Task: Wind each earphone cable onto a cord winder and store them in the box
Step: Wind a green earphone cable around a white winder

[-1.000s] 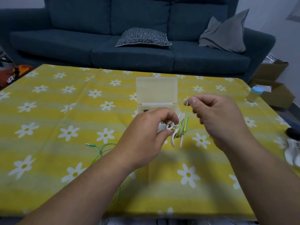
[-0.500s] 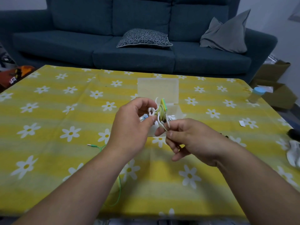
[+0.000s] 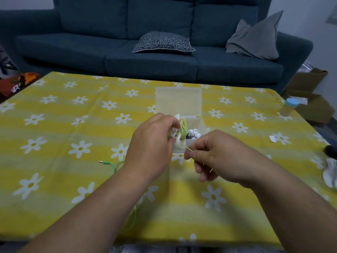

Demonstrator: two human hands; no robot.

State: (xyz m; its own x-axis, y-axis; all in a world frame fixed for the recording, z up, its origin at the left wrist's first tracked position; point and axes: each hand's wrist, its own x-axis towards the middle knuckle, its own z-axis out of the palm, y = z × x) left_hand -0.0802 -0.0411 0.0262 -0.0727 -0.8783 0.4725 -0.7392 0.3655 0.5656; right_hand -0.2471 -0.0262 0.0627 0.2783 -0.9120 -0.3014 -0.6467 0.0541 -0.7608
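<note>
Yellow-green earphone cable (image 3: pixel 183 127), thin and glossy, looped in several loose turns round a white plastic cord winder (image 3: pixel 177 141) with curved, horn-like ends. Winder and coils pinched in the curled fingertips of the left hand (image 3: pixel 153 143), raised off the cloth just ahead of the knuckles. One free strand stretched taut from the bottom of the winder, down and across to the right hand (image 3: pixel 218 156), clamped there between thumb and bent forefinger, a loose end poking out below the palm. Both hands close together, not touching, the right one slightly nearer the body.

Directly beyond the hands, a translucent rectangular plastic box (image 3: pixel 178 101), lid raised open, with small white pieces (image 3: pixel 194 132) and something dark inside, too blurred to name.

Under the left forearm, a bright green cable (image 3: pixel 116 164) with a metal jack plug (image 3: pixel 103 162), flat on the yellow daisy-print tablecloth (image 3: pixel 63 125); link to the wound cable not clear. Far to the right of the right hand, a small blue-capped bottle (image 3: pixel 290 106). Beyond the cloth, a dark blue sofa (image 3: pixel 91 42).
</note>
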